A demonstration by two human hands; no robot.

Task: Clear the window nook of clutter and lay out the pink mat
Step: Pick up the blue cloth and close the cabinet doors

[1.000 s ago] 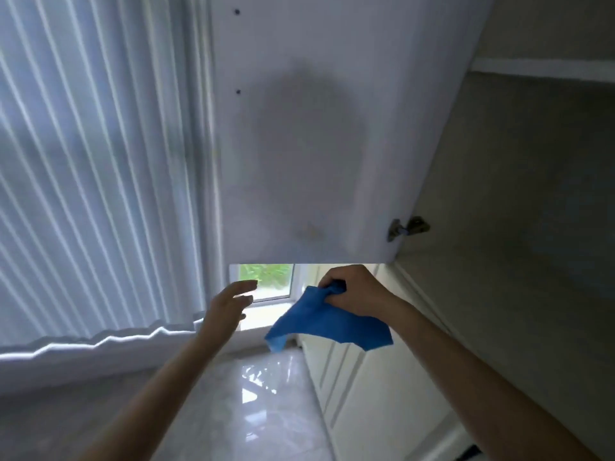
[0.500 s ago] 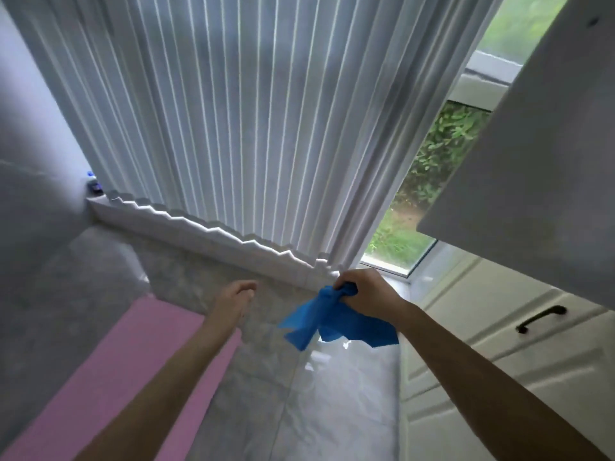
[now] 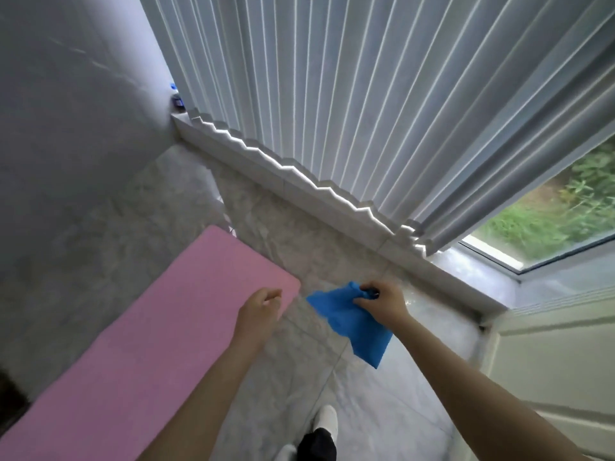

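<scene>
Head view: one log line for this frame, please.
right hand: grips blue cloth | left hand: empty, loosely curled | pink mat: flat on floor

Soft daylight enters through window (image 3: 549, 224) at right and glows through blinds (image 3: 366, 94), bright slits at bottom edge. Glare on glossy floor (image 3: 382, 410). Left wall (image 3: 66, 111) dim, shadowed. Slight motion blur; wide-angle lens bends lines near frame edges.

Pale grey vertical blinds (image 3: 382, 104) hang over a low marble sill (image 3: 332, 211), daylight glinting along their zigzag hems. Glossy grey marble floor tiles (image 3: 392, 407) meet a plain grey wall (image 3: 73, 104) at left. Greenery shows through the uncovered glass window pane (image 3: 559, 214); white panelled cabinets (image 3: 559, 371) stand at right.
</scene>
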